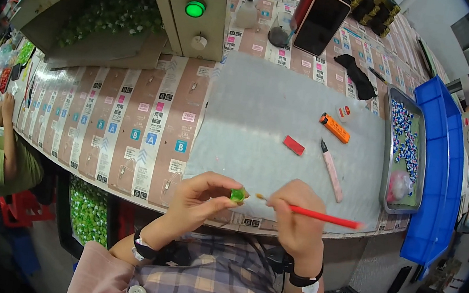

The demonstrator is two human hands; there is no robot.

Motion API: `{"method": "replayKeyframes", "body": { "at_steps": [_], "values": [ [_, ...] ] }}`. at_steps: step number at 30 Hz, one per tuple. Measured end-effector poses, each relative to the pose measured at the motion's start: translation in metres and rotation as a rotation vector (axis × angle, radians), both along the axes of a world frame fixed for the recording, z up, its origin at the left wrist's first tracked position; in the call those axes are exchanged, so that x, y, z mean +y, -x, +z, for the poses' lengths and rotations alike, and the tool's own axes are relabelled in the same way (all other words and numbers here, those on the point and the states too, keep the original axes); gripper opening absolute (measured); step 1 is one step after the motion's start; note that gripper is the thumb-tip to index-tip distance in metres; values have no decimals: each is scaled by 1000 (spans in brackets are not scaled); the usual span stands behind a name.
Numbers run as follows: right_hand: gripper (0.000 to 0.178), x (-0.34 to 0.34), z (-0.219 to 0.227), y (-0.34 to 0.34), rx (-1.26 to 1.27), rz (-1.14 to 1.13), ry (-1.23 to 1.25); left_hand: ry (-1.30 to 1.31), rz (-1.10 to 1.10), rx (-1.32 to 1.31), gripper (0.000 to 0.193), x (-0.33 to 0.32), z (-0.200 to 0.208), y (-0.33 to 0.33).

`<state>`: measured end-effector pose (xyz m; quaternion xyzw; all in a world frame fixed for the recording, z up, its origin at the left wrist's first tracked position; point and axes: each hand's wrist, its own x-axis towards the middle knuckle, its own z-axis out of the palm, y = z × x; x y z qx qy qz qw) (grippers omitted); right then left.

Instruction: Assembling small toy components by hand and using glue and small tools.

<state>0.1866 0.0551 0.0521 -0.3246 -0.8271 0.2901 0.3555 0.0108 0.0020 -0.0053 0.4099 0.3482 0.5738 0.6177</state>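
Note:
Between the thumb and fingers of my left hand (196, 200) is a small translucent green piece (237, 195), held just above the table's near edge. My right hand (298, 223) is closed around a thin paintbrush with a red handle (325, 216). The bristle tip points left at the green piece, with a small gap between them. Beyond my hands, a pale grey mat (249, 119) covers the work area. On it lie a pink craft knife (331, 172), a small red block (293, 145) and an orange bar-shaped thing with a dark end (335, 128).
At right stand a metal tray (383, 192) of small blue and white pieces and a blue bin (434, 169). A phone (322, 23), a squeeze bottle (247, 13) and a black cloth (357, 76) are farther back. A machine (199, 21) holds green pieces at left; another person (3, 149) sits beyond.

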Motion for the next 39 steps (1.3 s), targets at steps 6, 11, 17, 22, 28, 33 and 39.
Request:
{"method": "replayKeyframes", "body": {
  "at_steps": [6,11,17,22,28,33,39],
  "values": [
    [12,-12,2,17,224,-21,49,-6,-24,36,23,-3,7,-2],
    [15,-13,4,10,356,-113,210,-8,-12,-7,22,-7,1,-3],
    [15,-13,6,12,359,-108,279,35,-34,15,25,-7,2,-2],
    [17,-15,7,9,367,50,569,27,-50,-47,25,-3,5,-2],
    [34,-18,0,15,406,-192,246,37,-61,37,27,-6,5,-2],
    [18,-17,-2,9,425,-82,460,64,-114,-104,28,-7,3,-4],
    [15,-20,7,7,485,-121,400,56,-100,-49,28,-7,4,-4]
  ]
}}
